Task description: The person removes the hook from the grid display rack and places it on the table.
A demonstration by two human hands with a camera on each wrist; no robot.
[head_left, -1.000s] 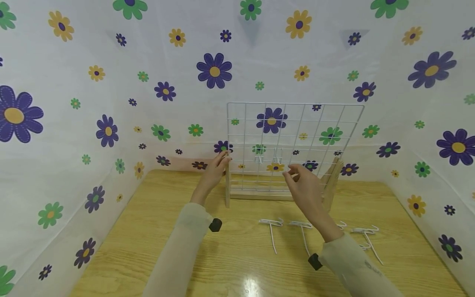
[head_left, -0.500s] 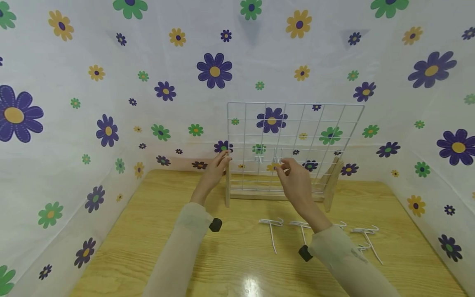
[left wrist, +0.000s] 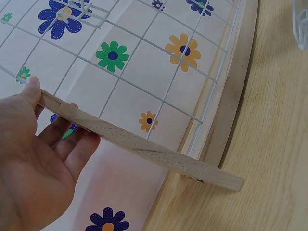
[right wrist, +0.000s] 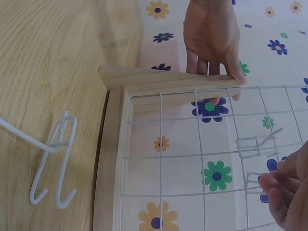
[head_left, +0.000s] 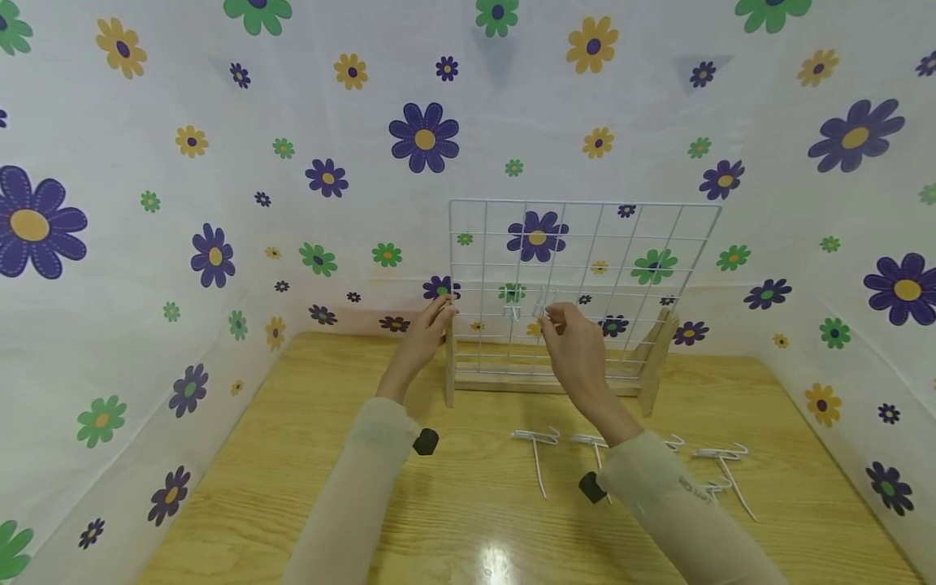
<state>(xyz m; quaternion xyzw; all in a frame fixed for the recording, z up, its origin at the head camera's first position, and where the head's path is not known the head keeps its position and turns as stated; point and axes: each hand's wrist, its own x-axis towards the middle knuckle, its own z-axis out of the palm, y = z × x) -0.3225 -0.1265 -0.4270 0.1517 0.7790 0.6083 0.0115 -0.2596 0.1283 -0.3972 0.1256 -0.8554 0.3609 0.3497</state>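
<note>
My left hand (head_left: 422,340) grips the upright wooden post (left wrist: 139,147) at the left edge of the white wire grid panel (head_left: 578,268), thumb on the near face and fingers (right wrist: 211,62) wrapped behind it, steadying the panel where it stands in its wooden base frame (head_left: 544,383) toward the back of the light wood bench (head_left: 292,487). My right hand (head_left: 578,349) is up against the front of the grid, about the middle of its lower rows, with its fingertips (right wrist: 276,185) pinched on a small white wire hook (right wrist: 251,183) that sits against the mesh; a second white hook (right wrist: 255,144) already hangs on the mesh just beside it, to its left. So I judge the step in hand to be seating this hook on the grid, or lifting it off; I cannot tell which. The next move would call for a small, careful tilt of the hook so its prongs clear or catch the horizontal wire, while my left hand holds the post against the push. More loose white wire hooks (head_left: 537,451) lie on the bench in front of the frame, near my right sleeve (head_left: 673,512).
</note>
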